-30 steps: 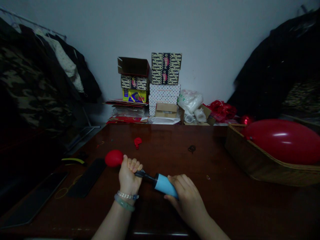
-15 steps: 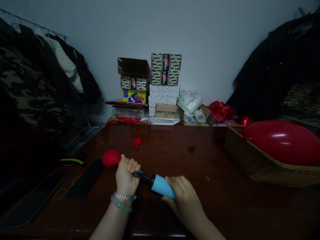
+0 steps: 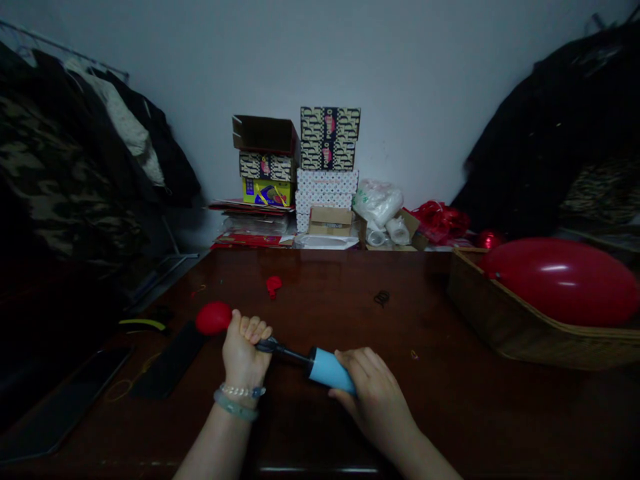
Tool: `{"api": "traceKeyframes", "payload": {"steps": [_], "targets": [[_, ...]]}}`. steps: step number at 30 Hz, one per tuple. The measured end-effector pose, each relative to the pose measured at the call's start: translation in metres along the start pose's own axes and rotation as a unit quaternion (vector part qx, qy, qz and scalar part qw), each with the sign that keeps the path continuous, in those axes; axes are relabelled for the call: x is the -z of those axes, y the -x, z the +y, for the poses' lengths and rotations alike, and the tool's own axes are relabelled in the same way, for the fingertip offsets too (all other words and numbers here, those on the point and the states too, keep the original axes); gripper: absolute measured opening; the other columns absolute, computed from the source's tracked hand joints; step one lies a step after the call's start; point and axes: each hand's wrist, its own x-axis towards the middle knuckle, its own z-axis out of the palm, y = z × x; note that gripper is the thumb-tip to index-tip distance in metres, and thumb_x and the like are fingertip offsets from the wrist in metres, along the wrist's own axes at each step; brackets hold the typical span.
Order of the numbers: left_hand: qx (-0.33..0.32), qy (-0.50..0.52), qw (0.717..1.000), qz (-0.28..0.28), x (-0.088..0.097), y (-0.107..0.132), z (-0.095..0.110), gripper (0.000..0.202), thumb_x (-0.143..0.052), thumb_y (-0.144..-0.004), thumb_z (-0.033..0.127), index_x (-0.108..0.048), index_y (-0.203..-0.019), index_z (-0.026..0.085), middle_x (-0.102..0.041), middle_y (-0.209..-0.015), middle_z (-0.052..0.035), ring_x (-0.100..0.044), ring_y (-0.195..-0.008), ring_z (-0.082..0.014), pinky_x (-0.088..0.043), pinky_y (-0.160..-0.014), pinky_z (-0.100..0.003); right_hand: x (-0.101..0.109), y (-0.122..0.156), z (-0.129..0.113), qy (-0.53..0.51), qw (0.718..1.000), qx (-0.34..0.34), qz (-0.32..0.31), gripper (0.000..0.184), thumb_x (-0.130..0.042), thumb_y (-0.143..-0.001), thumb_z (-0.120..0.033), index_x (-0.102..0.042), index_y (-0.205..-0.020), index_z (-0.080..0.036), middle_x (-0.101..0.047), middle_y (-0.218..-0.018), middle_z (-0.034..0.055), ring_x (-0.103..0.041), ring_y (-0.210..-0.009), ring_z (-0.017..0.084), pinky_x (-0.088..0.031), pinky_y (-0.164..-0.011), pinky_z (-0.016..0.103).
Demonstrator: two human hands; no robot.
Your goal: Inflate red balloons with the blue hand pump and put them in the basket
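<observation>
A hand pump with a light blue barrel [image 3: 332, 371] and a black rod [image 3: 295, 356] is stretched between my two hands above the table. My right hand [image 3: 373, 393] is wrapped round the blue barrel. Closed round the pump's black end is my left hand [image 3: 246, 350], which wears a beaded bracelet and a pale green bangle. A small, partly filled red balloon [image 3: 213, 318] sticks out on the left side of that hand; its neck is hidden in the fingers. Farther back, a flat red balloon [image 3: 273, 286] lies on the table.
A woven basket [image 3: 525, 333] on the right holds a large red balloon [image 3: 560, 280]. On the left lie a dark phone-like slab [image 3: 65, 407], a dark flat object [image 3: 167, 367] and a yellow-green strip [image 3: 143, 325]. A black cord [image 3: 381, 298] lies mid-table. Boxes [image 3: 327, 190] are stacked behind.
My hands have moved slightly apart: the left has shifted left with the small balloon, the right a little right. More of the black rod shows between them.
</observation>
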Motion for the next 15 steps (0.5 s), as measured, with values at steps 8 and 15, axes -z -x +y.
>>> {"api": "traceKeyframes", "payload": {"steps": [8,15], "targets": [[0.031,-0.002,0.999,-0.015,0.003,0.007,-0.023,0.046,-0.059,-0.087,0.025,-0.025,-0.056,0.019,-0.025,-0.045,0.0088,-0.024,-0.035,-0.0039,-0.023,-0.037,-0.019,-0.003,0.001,-0.010,-0.010,1.000,-0.025,-0.002,0.051,-0.079,-0.070,-0.017,-0.059,-0.117,-0.015,-0.066,-0.102,0.0099,-0.059,-0.091,0.028,-0.049,-0.085,0.045],[0.038,-0.018,0.999,-0.010,0.000,0.014,-0.034,0.045,-0.060,-0.086,0.026,-0.027,-0.056,0.019,-0.026,-0.045,0.0087,-0.024,-0.035,-0.0040,-0.023,-0.037,-0.019,-0.003,0.001,-0.015,-0.010,0.999,-0.039,-0.003,0.053,-0.080,-0.068,-0.016,-0.058,-0.116,-0.016,-0.066,-0.099,0.0091,-0.059,-0.089,0.028,-0.050,-0.083,0.045]]}}
